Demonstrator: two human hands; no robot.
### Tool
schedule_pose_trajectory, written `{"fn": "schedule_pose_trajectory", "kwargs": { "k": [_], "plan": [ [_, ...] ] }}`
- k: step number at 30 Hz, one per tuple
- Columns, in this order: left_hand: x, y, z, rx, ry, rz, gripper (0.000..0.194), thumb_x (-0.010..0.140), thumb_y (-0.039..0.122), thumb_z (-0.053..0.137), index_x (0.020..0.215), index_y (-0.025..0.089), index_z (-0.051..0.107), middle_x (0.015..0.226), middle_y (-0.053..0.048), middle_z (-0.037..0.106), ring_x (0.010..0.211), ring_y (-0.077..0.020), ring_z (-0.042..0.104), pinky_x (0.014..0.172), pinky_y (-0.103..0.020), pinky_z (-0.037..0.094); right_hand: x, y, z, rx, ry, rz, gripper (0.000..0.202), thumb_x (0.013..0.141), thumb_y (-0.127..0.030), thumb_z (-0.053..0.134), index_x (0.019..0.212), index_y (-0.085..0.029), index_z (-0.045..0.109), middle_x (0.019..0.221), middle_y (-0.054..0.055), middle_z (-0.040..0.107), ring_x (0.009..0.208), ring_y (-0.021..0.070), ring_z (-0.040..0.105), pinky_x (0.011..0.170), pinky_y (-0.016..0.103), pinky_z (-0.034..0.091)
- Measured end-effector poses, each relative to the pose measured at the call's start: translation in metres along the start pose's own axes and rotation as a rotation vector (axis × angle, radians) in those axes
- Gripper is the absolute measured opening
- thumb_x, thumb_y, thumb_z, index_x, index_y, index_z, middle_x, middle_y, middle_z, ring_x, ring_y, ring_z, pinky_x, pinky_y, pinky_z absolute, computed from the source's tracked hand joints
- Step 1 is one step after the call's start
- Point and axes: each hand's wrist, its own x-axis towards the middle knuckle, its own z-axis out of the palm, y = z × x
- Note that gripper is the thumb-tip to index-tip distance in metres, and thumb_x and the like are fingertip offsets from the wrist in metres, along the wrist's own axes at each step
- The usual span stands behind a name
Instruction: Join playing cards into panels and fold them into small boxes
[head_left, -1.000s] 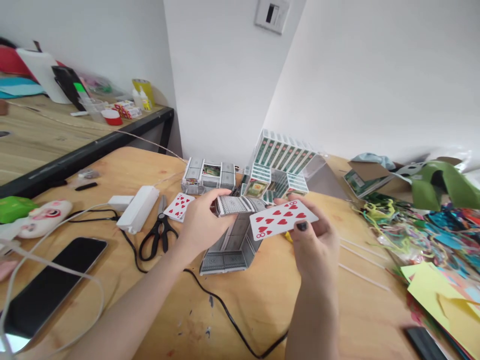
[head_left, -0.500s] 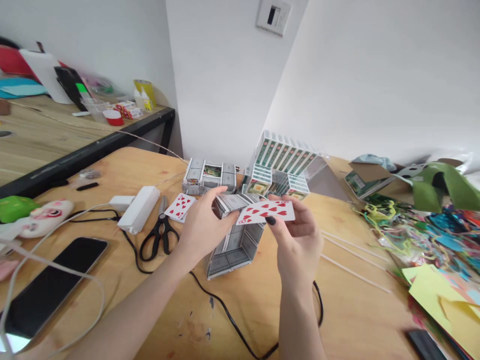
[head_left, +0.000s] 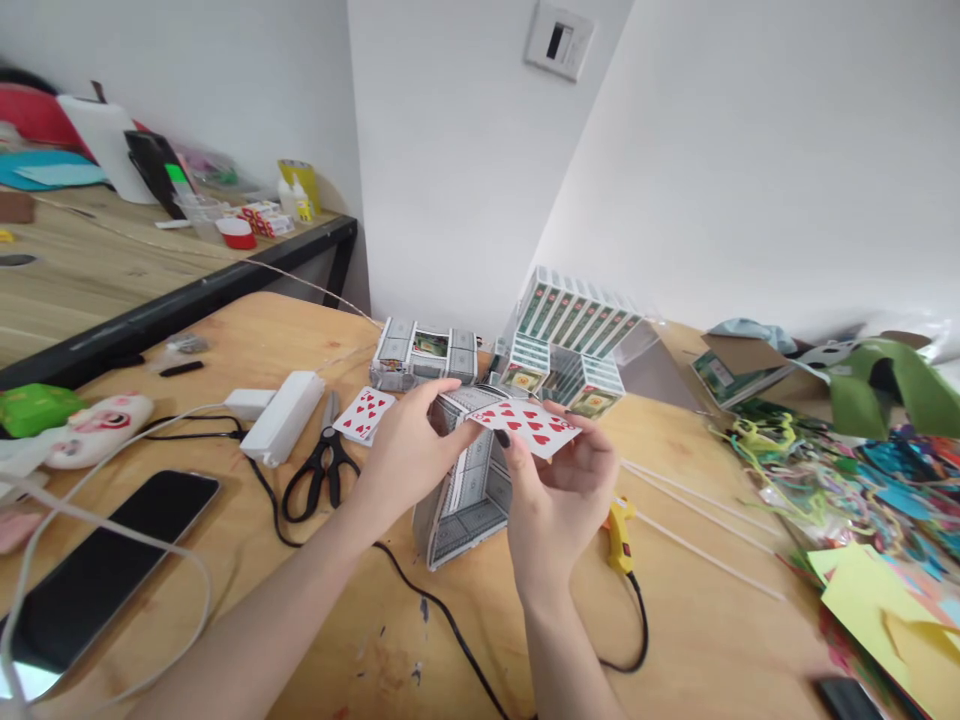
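My right hand [head_left: 562, 490] pinches a playing card [head_left: 536, 430] with red hearts face up, thumb on top. The card lies at a slant against the top edge of a hollow structure built of grey-backed playing cards [head_left: 472, 520], which stands on the table. My left hand [head_left: 412, 430] grips this structure at its upper left, fingers over the top and thumb near the card's left end. A stack of playing cards [head_left: 364, 413] lies left of it, next to black-handled scissors [head_left: 324, 470]. Right of my right hand lies a yellow glue gun [head_left: 621, 535].
Behind stand another card-built piece [head_left: 427, 355] and several green-and-white card boxes [head_left: 577, 315]. White sticks [head_left: 705, 545] and coloured scraps [head_left: 840, 470] lie right. A phone [head_left: 112, 570], white power adapter [head_left: 285, 415] and cables are left. A black cord [head_left: 450, 620] crosses the front.
My right hand has moved left and tilted the card, bringing it against the structure's top edge. The structure has turned slightly. The glue gun has come into view.
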Motion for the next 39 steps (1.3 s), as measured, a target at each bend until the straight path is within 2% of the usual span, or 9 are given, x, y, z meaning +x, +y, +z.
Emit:
{"fn": "schedule_pose_trajectory", "kwargs": {
  "k": [8,14,19,23,27,31,35,37,39],
  "plan": [
    [0.001,-0.003,0.002,-0.026,0.024,0.048,0.042,0.075,0.037,0.064,0.114,0.021,0.065,0.105,-0.009,0.070,0.109,-0.0299,0.061,0.085,-0.041,0.051,0.000,0.001,0.000,-0.036,-0.001,-0.004,0.048,0.068,-0.029,0.080,0.102,-0.025,0.047,0.109,0.006,0.060,0.103,0.0202,0.063,0.079,0.035,0.058],
    [0.001,-0.002,0.000,-0.031,0.001,0.045,0.039,0.076,0.034,0.064,0.112,0.021,0.065,0.109,-0.008,0.070,0.099,-0.0263,0.064,0.083,-0.038,0.052,0.001,0.003,0.000,-0.048,-0.055,0.020,0.048,0.069,-0.033,0.079,0.102,-0.024,0.046,0.107,0.007,0.058,0.102,0.0205,0.063,0.079,0.035,0.058],
    [0.000,-0.003,0.001,-0.049,-0.027,0.042,0.041,0.077,0.033,0.063,0.115,0.020,0.064,0.111,-0.008,0.069,0.086,-0.0228,0.065,0.079,-0.038,0.052,0.000,0.005,0.001,-0.042,-0.024,-0.023,0.048,0.067,-0.030,0.080,0.100,-0.024,0.046,0.105,0.006,0.058,0.100,0.0196,0.063,0.075,0.033,0.059],
    [0.000,-0.004,0.003,-0.090,-0.030,0.159,0.033,0.079,0.029,0.062,0.111,0.023,0.067,0.117,-0.007,0.066,0.102,-0.0234,0.062,0.083,-0.036,0.052,0.003,0.005,-0.002,-0.044,-0.076,-0.010,0.050,0.065,-0.029,0.082,0.101,-0.023,0.048,0.106,0.007,0.058,0.099,0.0200,0.062,0.076,0.034,0.059],
    [0.000,-0.003,0.001,-0.111,0.006,0.228,0.021,0.081,0.030,0.060,0.098,0.024,0.071,0.123,-0.007,0.062,0.111,-0.0242,0.059,0.084,-0.035,0.051,0.011,0.001,-0.010,-0.064,-0.224,0.012,0.054,0.065,-0.029,0.082,0.110,-0.025,0.052,0.112,0.007,0.059,0.106,0.0215,0.061,0.086,0.040,0.058],
    [0.002,-0.002,-0.003,-0.204,-0.015,0.235,0.020,0.083,0.032,0.058,0.095,0.022,0.071,0.106,-0.006,0.069,0.100,-0.0214,0.062,0.084,-0.032,0.049,0.023,-0.002,-0.021,-0.071,-0.233,-0.019,0.053,0.072,-0.027,0.076,0.120,-0.026,0.053,0.114,0.007,0.063,0.110,0.0214,0.061,0.094,0.043,0.054],
    [0.008,-0.008,-0.005,-0.278,-0.073,0.082,0.026,0.083,0.042,0.055,0.076,0.020,0.069,0.070,0.000,0.065,0.069,-0.0176,0.059,0.061,-0.026,0.044,0.041,0.002,-0.038,-0.227,-0.104,-0.053,0.035,0.076,-0.035,0.071,0.109,-0.022,0.063,0.113,0.008,0.065,0.112,0.0227,0.060,0.101,0.046,0.047],
    [0.011,-0.010,-0.004,-0.349,-0.091,0.004,0.034,0.082,0.047,0.055,0.063,0.020,0.063,0.057,0.001,0.058,0.060,-0.0159,0.054,0.053,-0.025,0.040,0.051,0.005,-0.047,-0.316,-0.148,0.058,0.036,0.079,-0.044,0.067,0.106,-0.021,0.066,0.117,0.010,0.066,0.115,0.0242,0.058,0.101,0.046,0.045],
    [0.012,-0.011,-0.003,-0.447,-0.117,-0.045,0.035,0.079,0.048,0.057,0.061,0.020,0.063,0.059,0.000,0.060,0.061,-0.0166,0.055,0.053,-0.024,0.041,0.060,0.010,-0.056,-0.302,-0.221,0.232,0.043,0.081,-0.054,0.059,0.109,-0.022,0.066,0.122,0.010,0.065,0.114,0.0242,0.059,0.094,0.041,0.050]
  ]
}}
